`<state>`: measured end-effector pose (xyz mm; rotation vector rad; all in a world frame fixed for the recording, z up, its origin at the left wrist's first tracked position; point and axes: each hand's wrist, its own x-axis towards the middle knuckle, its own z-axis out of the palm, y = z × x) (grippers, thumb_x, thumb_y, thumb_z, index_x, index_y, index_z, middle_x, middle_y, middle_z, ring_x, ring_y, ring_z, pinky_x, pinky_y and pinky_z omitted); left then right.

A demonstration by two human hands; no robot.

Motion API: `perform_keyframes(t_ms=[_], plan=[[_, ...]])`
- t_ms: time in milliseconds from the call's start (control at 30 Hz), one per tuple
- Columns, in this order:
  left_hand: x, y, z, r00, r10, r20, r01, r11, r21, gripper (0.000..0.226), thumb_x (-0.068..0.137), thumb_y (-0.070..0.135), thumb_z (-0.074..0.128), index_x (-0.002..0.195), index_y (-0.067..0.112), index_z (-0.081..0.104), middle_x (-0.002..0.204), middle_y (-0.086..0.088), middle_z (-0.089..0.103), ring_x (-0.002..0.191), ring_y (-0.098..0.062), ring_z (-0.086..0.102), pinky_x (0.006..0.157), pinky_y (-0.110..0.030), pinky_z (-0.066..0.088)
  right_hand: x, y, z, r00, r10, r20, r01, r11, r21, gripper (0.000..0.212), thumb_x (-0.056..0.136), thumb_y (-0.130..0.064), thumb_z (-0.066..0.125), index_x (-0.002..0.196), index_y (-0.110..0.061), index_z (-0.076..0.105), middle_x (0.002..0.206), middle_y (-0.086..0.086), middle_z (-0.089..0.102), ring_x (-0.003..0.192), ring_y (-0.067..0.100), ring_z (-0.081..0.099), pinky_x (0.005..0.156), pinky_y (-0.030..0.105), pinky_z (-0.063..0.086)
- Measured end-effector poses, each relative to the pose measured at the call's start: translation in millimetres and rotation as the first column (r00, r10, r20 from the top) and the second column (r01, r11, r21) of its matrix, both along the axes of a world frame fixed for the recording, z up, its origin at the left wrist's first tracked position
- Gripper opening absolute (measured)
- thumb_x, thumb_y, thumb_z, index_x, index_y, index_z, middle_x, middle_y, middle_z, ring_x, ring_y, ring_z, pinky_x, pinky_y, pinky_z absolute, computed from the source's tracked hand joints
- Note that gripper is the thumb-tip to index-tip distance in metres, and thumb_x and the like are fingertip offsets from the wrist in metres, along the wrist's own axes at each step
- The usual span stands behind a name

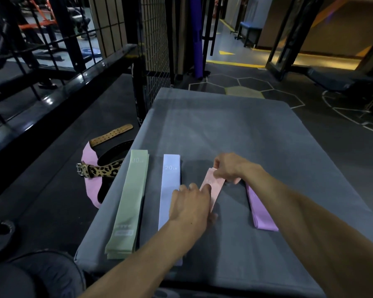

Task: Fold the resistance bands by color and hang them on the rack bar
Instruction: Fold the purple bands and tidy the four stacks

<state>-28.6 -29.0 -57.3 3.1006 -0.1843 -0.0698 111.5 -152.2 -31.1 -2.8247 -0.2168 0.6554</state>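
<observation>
On the grey tabletop [235, 130] the green band [129, 201] and blue band [169, 190] lie folded. Our left hand [190, 205] flattens the pink band [213, 186], fingers spread, while our right hand [228, 166] pinches its far end for squaring. The purple band [261, 211] waits.

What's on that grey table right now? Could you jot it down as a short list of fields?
surface: grey padded table
green band: lying flat at the left, marked 30
pale blue band: flat beside the green one, marked 20
pink band: in the middle, under both hands
purple band: at the right, lying at a slant
left hand: pressing on the pink band
right hand: pinching the pink band's far end
floor at left: leopard-print belt
</observation>
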Motion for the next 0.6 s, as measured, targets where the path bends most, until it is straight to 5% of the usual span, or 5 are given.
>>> perform_keyframes(t_ms=[167,300,367,467,600], plan=[[4,-4,-2,0.999,-0.005,0.033,0.004,1.0,0.021,0.043,0.097,0.049,0.051,0.126,0.018,0.047,0.115,-0.008,0.061,0.104,-0.029,0.056,0.074,-0.036,0.027,-4,17,9,0.987,-0.09,-0.135,0.088,0.996,-0.02,0.03,0.086,-0.024,0.052,0.106,-0.005,0.063,0.092,0.019,0.071,0.074,0.034,0.075,0.059,0.044,0.063],[1,-5,0,0.999,-0.007,0.043,0.006,1.0,0.023,0.039,0.097,0.048,0.051,0.122,0.017,0.048,0.114,-0.009,0.059,0.102,-0.029,0.054,0.075,-0.037,0.025,-8,38,5,0.996,-0.091,-0.018,0.088,0.988,-0.123,0.024,0.086,-0.029,0.058,0.09,-0.005,0.059,0.081,0.011,0.066,0.076,0.032,0.068,0.055,0.03,0.055],[0,-4,2,0.999,-0.012,0.049,0.011,0.999,0.038,0.038,0.098,0.049,0.049,0.119,0.018,0.048,0.113,-0.009,0.059,0.099,-0.029,0.052,0.075,-0.038,0.023,-6,44,-2,0.995,-0.055,0.082,0.07,0.978,-0.198,0.015,0.088,-0.026,0.058,0.094,-0.013,0.062,0.1,0.01,0.07,0.091,0.032,0.068,0.065,0.028,0.051],[-1,-3,3,0.998,-0.015,0.054,0.012,0.998,0.058,0.035,0.097,0.051,0.048,0.114,0.02,0.047,0.108,-0.008,0.061,0.086,-0.027,0.043,0.075,-0.038,0.021,0,48,-7,0.989,-0.021,0.146,0.058,0.966,-0.254,0.028,0.089,-0.028,0.059,0.112,-0.014,0.068,0.12,0.008,0.069,0.108,0.03,0.069,0.084,0.03,0.051],[-2,-4,0,0.998,-0.012,0.056,0.01,0.999,0.04,0.032,0.097,0.048,0.048,0.112,0.02,0.047,0.102,-0.008,0.063,0.079,-0.026,0.036,0.074,-0.039,0.021,1,46,0,0.991,0.01,0.131,0.024,0.966,-0.259,0.027,0.09,-0.043,0.059,0.084,-0.017,0.057,0.111,0.007,0.07,0.1,0.031,0.07,0.084,0.031,0.053]])
